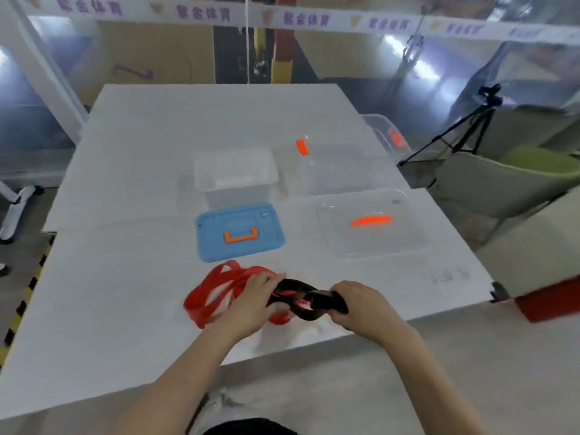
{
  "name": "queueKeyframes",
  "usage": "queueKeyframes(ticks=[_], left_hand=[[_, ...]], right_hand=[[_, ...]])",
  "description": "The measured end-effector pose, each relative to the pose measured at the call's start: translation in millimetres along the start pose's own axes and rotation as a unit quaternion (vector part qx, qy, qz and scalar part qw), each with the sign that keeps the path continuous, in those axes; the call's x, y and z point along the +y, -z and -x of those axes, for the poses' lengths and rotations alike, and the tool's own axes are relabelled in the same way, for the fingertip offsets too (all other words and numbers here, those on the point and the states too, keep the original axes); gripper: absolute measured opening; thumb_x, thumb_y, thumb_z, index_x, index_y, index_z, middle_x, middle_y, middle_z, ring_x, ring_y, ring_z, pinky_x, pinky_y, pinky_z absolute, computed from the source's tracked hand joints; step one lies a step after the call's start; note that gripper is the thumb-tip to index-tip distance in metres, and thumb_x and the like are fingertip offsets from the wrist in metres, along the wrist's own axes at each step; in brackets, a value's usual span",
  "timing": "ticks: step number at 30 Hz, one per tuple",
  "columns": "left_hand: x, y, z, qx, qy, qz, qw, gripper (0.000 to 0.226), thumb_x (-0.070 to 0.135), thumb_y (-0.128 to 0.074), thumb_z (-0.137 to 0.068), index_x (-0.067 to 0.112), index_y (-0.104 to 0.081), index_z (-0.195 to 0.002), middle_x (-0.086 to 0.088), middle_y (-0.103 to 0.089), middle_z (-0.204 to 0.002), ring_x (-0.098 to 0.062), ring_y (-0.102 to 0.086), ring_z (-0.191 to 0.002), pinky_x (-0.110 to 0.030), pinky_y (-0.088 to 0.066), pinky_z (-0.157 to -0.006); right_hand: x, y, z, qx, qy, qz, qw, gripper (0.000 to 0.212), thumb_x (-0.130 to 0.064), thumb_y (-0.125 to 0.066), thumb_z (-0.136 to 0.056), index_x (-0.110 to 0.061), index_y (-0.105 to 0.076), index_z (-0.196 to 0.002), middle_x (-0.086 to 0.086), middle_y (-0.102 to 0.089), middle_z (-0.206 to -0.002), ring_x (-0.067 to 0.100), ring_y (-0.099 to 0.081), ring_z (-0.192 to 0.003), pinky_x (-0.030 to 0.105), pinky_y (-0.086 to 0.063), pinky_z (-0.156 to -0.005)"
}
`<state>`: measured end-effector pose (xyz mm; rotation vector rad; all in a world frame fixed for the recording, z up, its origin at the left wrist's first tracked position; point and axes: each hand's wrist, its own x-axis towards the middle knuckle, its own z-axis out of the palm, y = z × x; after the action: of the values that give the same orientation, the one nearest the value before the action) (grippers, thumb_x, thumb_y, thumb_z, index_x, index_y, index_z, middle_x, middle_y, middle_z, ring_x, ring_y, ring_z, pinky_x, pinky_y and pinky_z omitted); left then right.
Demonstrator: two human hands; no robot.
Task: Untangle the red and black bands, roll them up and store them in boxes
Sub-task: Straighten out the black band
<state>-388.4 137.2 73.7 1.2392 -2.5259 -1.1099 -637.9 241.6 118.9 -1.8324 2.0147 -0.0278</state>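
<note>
Directly in front of the blue lid [239, 232], the red band [216, 293] is spread on the bench [125, 277], its tangled end gripped by the left hand [257, 296]; front-right of the lid, the black band [310, 298] is clenched in the right hand [357, 301].

A white table [125, 293] fills the middle. Right of it, a black tripod [464, 133] stands near a beige armchair [502, 183]. A banner [314, 20] with purple characters hangs behind.

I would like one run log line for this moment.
phase: untangling | left hand: grips tangle of red band and black band | right hand: grips black band | left box, right box: open, no band inside
</note>
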Motion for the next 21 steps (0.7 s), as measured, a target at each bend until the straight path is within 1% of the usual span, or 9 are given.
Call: queueKeyframes(ticks=[4, 8, 10, 13, 16, 18, 21], left_hand=[[61, -50, -26, -0.037, -0.031, -0.018, 0.999, 0.067, 0.042, -0.055, -0.105, 0.024, -0.028, -0.163, -0.002, -0.039, -0.147, -0.022, -0.033, -0.137, -0.033, -0.029, -0.12], [94, -81, -59, -0.09, -0.041, -0.056, 0.994, 0.069, 0.046, -0.049, -0.107, 0.021, -0.02, -0.165, -0.003, -0.036, -0.151, -0.023, -0.031, -0.139, -0.036, -0.031, -0.121], [107, -94, -79, -0.113, -0.037, -0.065, 0.991, 0.072, 0.048, -0.05, -0.106, 0.021, -0.019, -0.165, -0.003, -0.036, -0.152, -0.024, -0.032, -0.14, -0.038, -0.033, -0.12], [118, -112, -116, -0.124, -0.028, -0.092, 0.988, 0.076, 0.053, -0.053, -0.102, 0.023, -0.021, -0.164, -0.002, -0.04, -0.15, -0.023, -0.037, -0.138, -0.041, -0.04, -0.114], [131, -129, -157, -0.134, -0.014, -0.122, 0.983, 0.073, 0.052, -0.057, -0.099, 0.024, -0.028, -0.16, -0.001, -0.044, -0.143, -0.023, -0.042, -0.133, -0.042, -0.046, -0.106], [142, -141, -182, -0.14, 0.0, -0.124, 0.982, 0.068, 0.051, -0.059, -0.097, 0.024, -0.035, -0.155, -0.001, -0.047, -0.137, -0.024, -0.045, -0.129, -0.042, -0.049, -0.101], [156, -160, -213, -0.14, 0.019, -0.125, 0.982, 0.065, 0.05, -0.06, -0.096, 0.025, -0.037, -0.151, -0.001, -0.048, -0.134, -0.024, -0.047, -0.126, -0.042, -0.051, -0.097]], right_hand=[[74, 12, 35, -0.006, -0.035, -0.01, 0.999, 0.026, -0.042, -0.063, -0.091, -0.03, -0.063, -0.114, -0.013, -0.064, -0.105, 0.009, -0.055, -0.088, 0.027, -0.044, -0.073], [131, 22, 39, -0.025, -0.048, -0.002, 0.999, 0.029, -0.043, -0.061, -0.088, -0.03, -0.062, -0.115, -0.013, -0.065, -0.107, 0.013, -0.062, -0.095, 0.03, -0.051, -0.077], [158, 25, 30, -0.036, -0.052, 0.004, 0.998, 0.029, -0.041, -0.06, -0.086, -0.03, -0.063, -0.113, -0.012, -0.065, -0.105, 0.014, -0.064, -0.096, 0.03, -0.05, -0.076], [197, 30, 7, -0.051, -0.048, 0.018, 0.997, 0.029, -0.037, -0.061, -0.085, -0.028, -0.063, -0.112, -0.01, -0.065, -0.104, 0.016, -0.063, -0.096, 0.029, -0.048, -0.074], [234, 39, -19, -0.075, -0.033, 0.048, 0.995, 0.032, -0.037, -0.061, -0.087, -0.026, -0.062, -0.116, -0.007, -0.065, -0.109, 0.017, -0.062, -0.102, 0.033, -0.053, -0.079], [258, 44, -36, -0.078, -0.019, 0.085, 0.993, 0.033, -0.036, -0.061, -0.088, -0.024, -0.061, -0.118, -0.005, -0.064, -0.112, 0.02, -0.062, -0.103, 0.035, -0.054, -0.079], [289, 47, -60, -0.067, 0.002, 0.139, 0.988, 0.035, -0.033, -0.061, -0.087, -0.02, -0.062, -0.12, -0.002, -0.065, -0.112, 0.023, -0.063, -0.104, 0.033, -0.042, -0.073]])
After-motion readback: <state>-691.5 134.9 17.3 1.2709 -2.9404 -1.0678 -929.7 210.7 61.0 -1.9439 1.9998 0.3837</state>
